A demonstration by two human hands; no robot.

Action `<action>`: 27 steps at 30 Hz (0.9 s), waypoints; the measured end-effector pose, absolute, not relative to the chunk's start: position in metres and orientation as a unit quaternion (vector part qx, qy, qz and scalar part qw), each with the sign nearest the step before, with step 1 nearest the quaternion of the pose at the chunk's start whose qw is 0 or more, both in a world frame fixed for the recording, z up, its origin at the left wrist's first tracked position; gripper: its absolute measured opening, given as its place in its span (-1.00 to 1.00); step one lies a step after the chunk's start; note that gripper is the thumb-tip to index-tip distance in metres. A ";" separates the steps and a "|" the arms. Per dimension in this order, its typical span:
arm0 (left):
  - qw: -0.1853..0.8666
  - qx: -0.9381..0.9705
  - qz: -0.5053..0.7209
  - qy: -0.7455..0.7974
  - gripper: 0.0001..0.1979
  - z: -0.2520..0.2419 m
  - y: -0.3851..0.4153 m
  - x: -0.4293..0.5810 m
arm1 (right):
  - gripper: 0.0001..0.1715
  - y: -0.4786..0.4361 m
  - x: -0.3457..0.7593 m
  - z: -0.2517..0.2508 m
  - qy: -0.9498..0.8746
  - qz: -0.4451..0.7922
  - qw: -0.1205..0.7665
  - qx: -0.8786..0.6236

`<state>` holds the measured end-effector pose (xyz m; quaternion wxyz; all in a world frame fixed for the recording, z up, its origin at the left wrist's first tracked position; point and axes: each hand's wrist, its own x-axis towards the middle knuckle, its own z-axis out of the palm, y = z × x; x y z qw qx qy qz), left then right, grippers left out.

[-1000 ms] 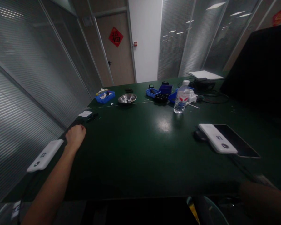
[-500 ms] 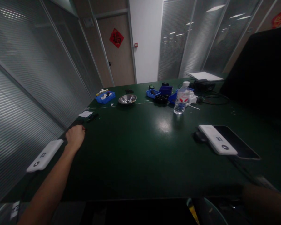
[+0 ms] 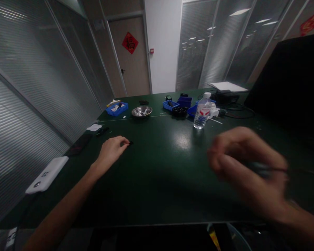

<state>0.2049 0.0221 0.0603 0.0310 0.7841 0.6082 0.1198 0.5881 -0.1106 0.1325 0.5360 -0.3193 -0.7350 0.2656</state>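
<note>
**Both hands now over the green table**

Since the earlier frames the left hand [image 3: 112,150] has slid from the table's left edge, by the white flat device [image 3: 47,174], toward the middle; the right hand [image 3: 247,170] has come up from below the near edge and now covers the spot where a second white device and a dark slab lay.

Left hand: palm down on the dark green table [image 3: 157,181], fingers curled, fingertips pinching or touching a small black part [image 3: 131,143]; which of the two cannot be told.

Right hand: heavily blurred, raised above the surface. Fingers look loosely curled around a thin dark object [image 3: 274,169] that sticks out to the right; the grip itself cannot be told.

Surface: matt green, with a ceiling-light glare patch at centre. Far side carries a water bottle [image 3: 201,114], blue bins [image 3: 117,108], a steel bowl [image 3: 142,111] and cables. A dark phone-like slab [image 3: 77,146] lies near the left edge, beside a white paper scrap [image 3: 94,127].

Room: glass partitions with blinds left and right, wooden door [image 3: 132,66] with a red paper sign [image 3: 130,43], large black screen [image 3: 290,80] at right.
</note>
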 end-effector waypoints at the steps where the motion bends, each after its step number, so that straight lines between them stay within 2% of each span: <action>1: 0.058 0.807 0.123 0.575 -0.73 0.063 0.015 0.223 | -0.88 -0.094 0.581 0.135 -0.749 0.266 0.509 -0.330; 5: 0.092 0.867 0.107 0.477 -0.80 0.062 -0.004 0.285 | -0.82 -0.035 0.566 0.103 -0.815 0.285 0.323 -0.388; 9: 0.128 0.887 0.098 0.433 -0.82 0.042 -0.004 0.314 | -0.77 -0.004 0.568 0.048 -0.835 0.281 0.230 -0.414; 14: 0.161 0.881 0.146 0.420 -0.81 0.017 -0.001 0.316 | -0.73 0.006 0.570 0.017 -0.858 0.217 0.202 -0.420; 21: 0.224 0.858 0.231 0.401 -0.83 0.008 -0.002 0.310 | -0.75 0.004 0.568 0.007 -0.880 0.167 0.189 -0.402; 27: 0.266 0.848 0.245 0.388 -0.85 0.003 0.006 0.309 | -0.79 0.002 0.568 0.006 -0.883 0.162 0.189 -0.397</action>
